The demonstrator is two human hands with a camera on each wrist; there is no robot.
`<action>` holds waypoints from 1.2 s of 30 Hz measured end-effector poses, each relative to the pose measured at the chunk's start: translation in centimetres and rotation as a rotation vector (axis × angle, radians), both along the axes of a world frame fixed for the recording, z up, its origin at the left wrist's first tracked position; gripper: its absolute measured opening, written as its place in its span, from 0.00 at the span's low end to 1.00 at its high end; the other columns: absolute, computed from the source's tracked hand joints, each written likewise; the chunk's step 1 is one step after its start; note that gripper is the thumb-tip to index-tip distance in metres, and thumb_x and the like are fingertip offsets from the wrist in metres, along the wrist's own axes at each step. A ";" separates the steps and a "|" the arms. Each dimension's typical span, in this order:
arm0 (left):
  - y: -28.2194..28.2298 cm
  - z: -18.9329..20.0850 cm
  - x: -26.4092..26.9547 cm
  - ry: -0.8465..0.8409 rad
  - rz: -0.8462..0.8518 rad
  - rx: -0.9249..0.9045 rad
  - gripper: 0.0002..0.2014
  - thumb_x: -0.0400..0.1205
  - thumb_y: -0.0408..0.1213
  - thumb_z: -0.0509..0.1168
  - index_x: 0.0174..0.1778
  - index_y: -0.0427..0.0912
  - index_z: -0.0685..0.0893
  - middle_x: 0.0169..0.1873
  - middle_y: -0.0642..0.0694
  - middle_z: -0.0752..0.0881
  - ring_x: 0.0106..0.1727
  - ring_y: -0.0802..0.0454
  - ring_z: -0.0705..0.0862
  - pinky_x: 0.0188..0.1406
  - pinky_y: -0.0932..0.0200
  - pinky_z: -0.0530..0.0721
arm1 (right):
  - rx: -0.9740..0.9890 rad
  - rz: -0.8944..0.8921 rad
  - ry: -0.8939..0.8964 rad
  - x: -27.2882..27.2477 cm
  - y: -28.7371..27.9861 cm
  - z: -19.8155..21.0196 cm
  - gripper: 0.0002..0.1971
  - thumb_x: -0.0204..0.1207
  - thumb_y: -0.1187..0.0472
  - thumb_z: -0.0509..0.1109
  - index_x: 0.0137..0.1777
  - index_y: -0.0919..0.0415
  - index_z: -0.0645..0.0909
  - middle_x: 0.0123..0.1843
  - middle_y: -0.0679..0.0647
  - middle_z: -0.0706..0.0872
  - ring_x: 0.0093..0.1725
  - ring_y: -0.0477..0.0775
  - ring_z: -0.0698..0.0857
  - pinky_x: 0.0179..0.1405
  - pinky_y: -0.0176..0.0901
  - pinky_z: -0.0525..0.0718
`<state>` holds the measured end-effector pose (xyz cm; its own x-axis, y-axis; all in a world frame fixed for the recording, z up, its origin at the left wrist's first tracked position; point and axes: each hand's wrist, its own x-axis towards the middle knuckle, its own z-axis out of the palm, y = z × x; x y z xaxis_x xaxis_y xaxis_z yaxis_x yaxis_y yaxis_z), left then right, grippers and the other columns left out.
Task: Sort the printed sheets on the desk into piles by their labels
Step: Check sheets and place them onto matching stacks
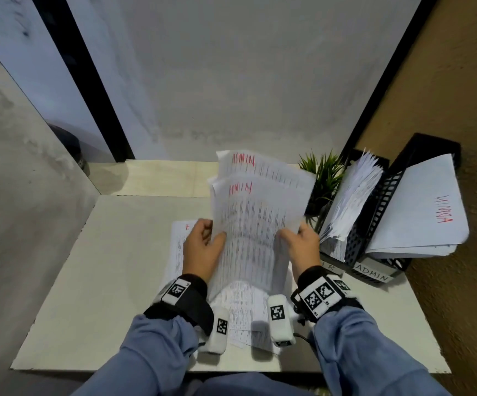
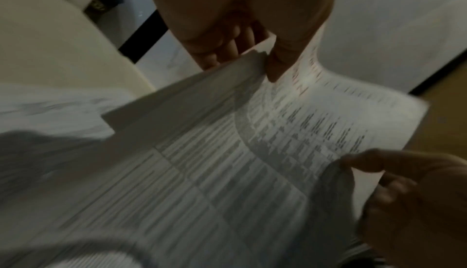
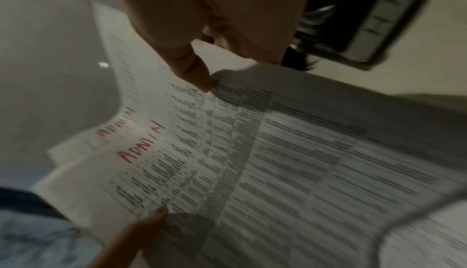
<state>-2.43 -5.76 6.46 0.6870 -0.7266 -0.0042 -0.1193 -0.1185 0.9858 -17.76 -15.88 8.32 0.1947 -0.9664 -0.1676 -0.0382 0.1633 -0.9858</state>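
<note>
Two printed sheets marked ADMIN in red [image 1: 257,212] are held upright above the desk, one fanned behind the other. My left hand [image 1: 204,241] pinches their left edge, thumb on the front, which the left wrist view shows on the sheets [image 2: 252,142]. My right hand [image 1: 300,238] pinches the right edge; in the right wrist view its thumb presses the printed face of the sheets [image 3: 227,152]. More printed sheets [image 1: 243,312] lie flat on the desk under my wrists, and one with a red mark [image 1: 178,241] lies to the left.
Two black file trays stand at the right: one labelled ADMIN [image 1: 380,270] holding sheets, the other [image 1: 354,247] stuffed with papers, its label partly hidden. A small green plant [image 1: 323,172] stands behind them. The white desk [image 1: 111,267] ends at walls on the left and behind.
</note>
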 end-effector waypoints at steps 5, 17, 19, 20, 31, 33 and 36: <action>-0.5 2.3 -0.1 0.061 0.051 -0.097 0.19 0.75 0.34 0.73 0.63 0.43 0.79 0.50 0.52 0.87 0.51 0.59 0.86 0.44 0.70 0.85 | -0.150 0.031 -0.153 0.0 0.9 2.7 0.17 0.73 0.78 0.67 0.45 0.52 0.79 0.43 0.48 0.86 0.41 0.39 0.86 0.38 0.25 0.83; 1.4 -0.2 -0.8 0.061 0.106 0.072 0.02 0.78 0.36 0.70 0.42 0.45 0.83 0.38 0.48 0.86 0.41 0.52 0.86 0.38 0.59 0.84 | -0.007 0.046 -0.033 -0.4 2.1 0.7 0.04 0.75 0.78 0.64 0.45 0.79 0.80 0.35 0.55 0.82 0.30 0.38 0.84 0.26 0.25 0.81; 2.0 -1.1 -1.2 0.048 0.057 0.169 0.06 0.80 0.36 0.68 0.38 0.49 0.81 0.37 0.48 0.85 0.40 0.48 0.85 0.36 0.61 0.83 | 0.051 0.072 0.041 -0.7 2.6 -0.3 0.05 0.75 0.78 0.63 0.41 0.73 0.80 0.37 0.60 0.82 0.34 0.45 0.83 0.27 0.25 0.81; 2.3 -1.7 -1.3 0.043 0.025 0.223 0.06 0.80 0.36 0.67 0.38 0.48 0.80 0.36 0.48 0.84 0.41 0.46 0.85 0.35 0.62 0.82 | 0.079 0.077 0.080 -0.9 2.8 -0.9 0.05 0.75 0.77 0.64 0.40 0.73 0.80 0.38 0.64 0.82 0.36 0.49 0.81 0.28 0.27 0.81; -1.9 9.6 -5.3 -0.233 -0.508 0.174 0.20 0.82 0.33 0.60 0.23 0.45 0.64 0.22 0.51 0.65 0.24 0.58 0.64 0.24 0.67 0.60 | -0.302 -0.224 0.047 -8.9 -3.0 7.0 0.13 0.76 0.71 0.66 0.58 0.58 0.81 0.46 0.48 0.86 0.44 0.40 0.84 0.40 0.24 0.82; -3.4 12.4 -7.1 -0.272 -0.537 0.087 0.21 0.82 0.32 0.59 0.23 0.45 0.63 0.21 0.52 0.64 0.23 0.58 0.62 0.24 0.66 0.59 | -0.402 -0.428 0.179 -11.9 -5.0 7.9 0.15 0.75 0.66 0.70 0.62 0.59 0.80 0.50 0.54 0.85 0.49 0.50 0.83 0.48 0.37 0.83; -6.1 15.7 -10.1 -0.348 -0.547 -0.012 0.20 0.83 0.32 0.58 0.24 0.40 0.62 0.22 0.49 0.63 0.24 0.56 0.60 0.26 0.59 0.56 | -0.380 -0.670 0.493 -16.3 -7.8 7.4 0.28 0.71 0.60 0.74 0.72 0.62 0.73 0.68 0.62 0.77 0.68 0.64 0.72 0.66 0.53 0.71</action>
<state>-12.55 -11.86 22.12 0.1769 -0.9707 0.1624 -0.4721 0.0611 0.8794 -34.11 -23.69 15.73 -0.4359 -0.8586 0.2699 -0.4838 -0.0293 -0.8747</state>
